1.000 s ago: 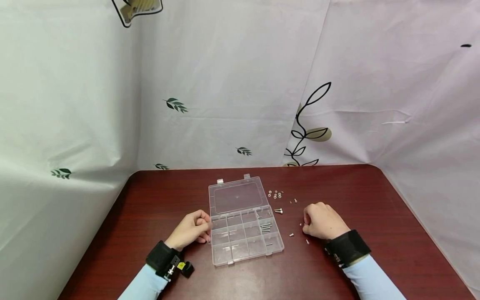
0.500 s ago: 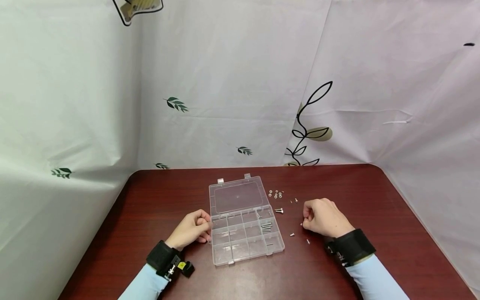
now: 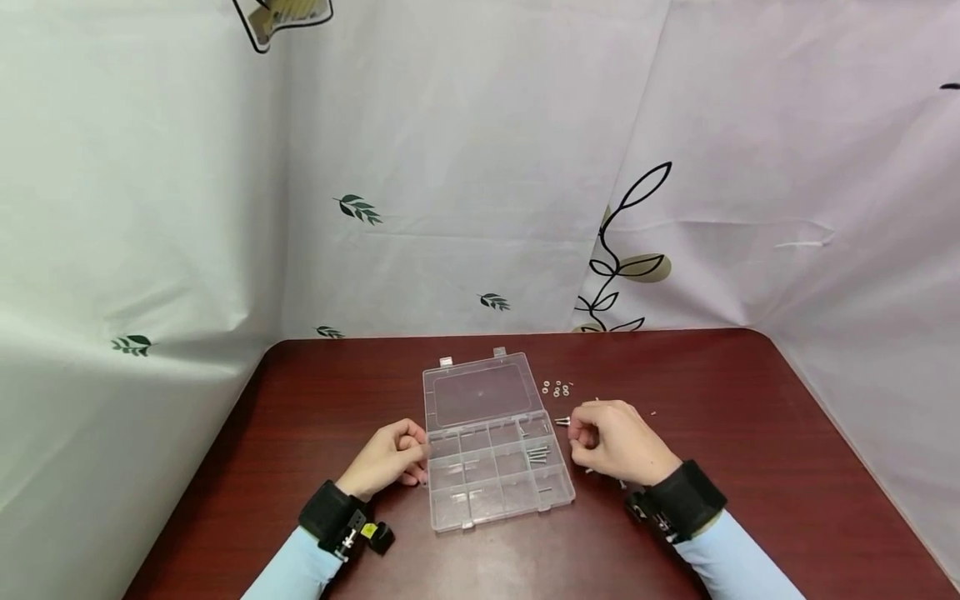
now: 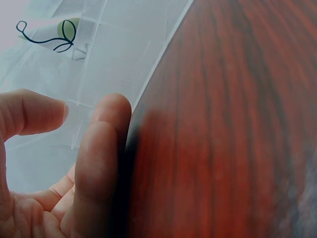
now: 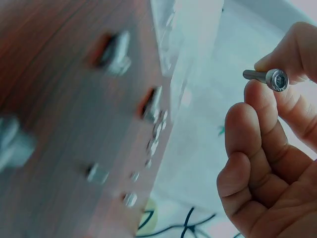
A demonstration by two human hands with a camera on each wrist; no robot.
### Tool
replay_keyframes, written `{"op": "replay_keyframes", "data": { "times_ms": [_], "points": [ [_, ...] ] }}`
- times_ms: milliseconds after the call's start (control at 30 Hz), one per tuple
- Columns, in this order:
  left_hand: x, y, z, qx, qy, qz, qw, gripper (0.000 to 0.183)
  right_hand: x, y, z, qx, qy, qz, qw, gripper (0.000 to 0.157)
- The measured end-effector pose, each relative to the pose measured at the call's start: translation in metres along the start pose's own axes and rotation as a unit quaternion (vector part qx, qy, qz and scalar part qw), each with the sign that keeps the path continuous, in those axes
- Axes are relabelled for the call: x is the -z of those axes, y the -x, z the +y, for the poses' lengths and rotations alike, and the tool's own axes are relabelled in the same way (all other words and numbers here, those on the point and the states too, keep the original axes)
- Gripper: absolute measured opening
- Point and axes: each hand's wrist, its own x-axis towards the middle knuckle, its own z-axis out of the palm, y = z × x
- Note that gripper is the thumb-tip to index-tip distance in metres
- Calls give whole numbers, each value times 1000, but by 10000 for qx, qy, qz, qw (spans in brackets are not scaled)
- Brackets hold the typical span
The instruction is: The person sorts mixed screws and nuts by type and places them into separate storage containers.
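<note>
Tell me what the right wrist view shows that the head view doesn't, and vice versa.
Only the right wrist view: a screw pinched at the fingers of the right hand, its recessed head showing. I can't make that screw out in the head view.

Only the head view: the left hand beside the box, the box's full lid laid open, both black wrist straps and the light blue sleeves.

Both: the right hand, the wooden table, loose hardware on it, and the printed backdrop.
</note>
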Motion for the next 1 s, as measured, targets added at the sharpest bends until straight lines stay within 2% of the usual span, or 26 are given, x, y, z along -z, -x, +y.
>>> {"op": "replay_keyframes", "data": {
  "times_ms": [333, 433, 500, 533, 667, 700, 767, 1000],
  "points": [
    [-2, -1, -1, -16, 22, -5, 10000, 31, -26, -49, -24, 585, -123, -173, 9981, 24],
    [-1, -1, 0, -37, 1, -3, 10000, 31, -32, -59, -30, 615, -134, -250, 9977, 21],
    [0, -1, 1, -46, -15, 7, 10000, 30, -34, -63, -33, 565, -91, -332, 9978, 12],
    [-1, -1, 1, -54, -21, 7, 10000, 30, -34, -63, -34, 497, -52, -386, 9980, 12],
    [-1, -2, 3, -50, -30, -5, 10000, 30, -25, -58, -30, 134, 69, -547, 9984, 60],
    [-1, -2, 3, -45, -28, -5, 10000, 30, -22, -55, -27, 23, 84, -551, 9984, 66],
    [-1, -3, 3, -46, -36, -6, 10000, 31, -15, -50, -20, -166, 20, -509, 9986, 66],
    [0, -1, 2, -19, -14, 37, 10000, 33, 6, -31, 8, -636, 11, -342, 9974, 53]
  ]
}}
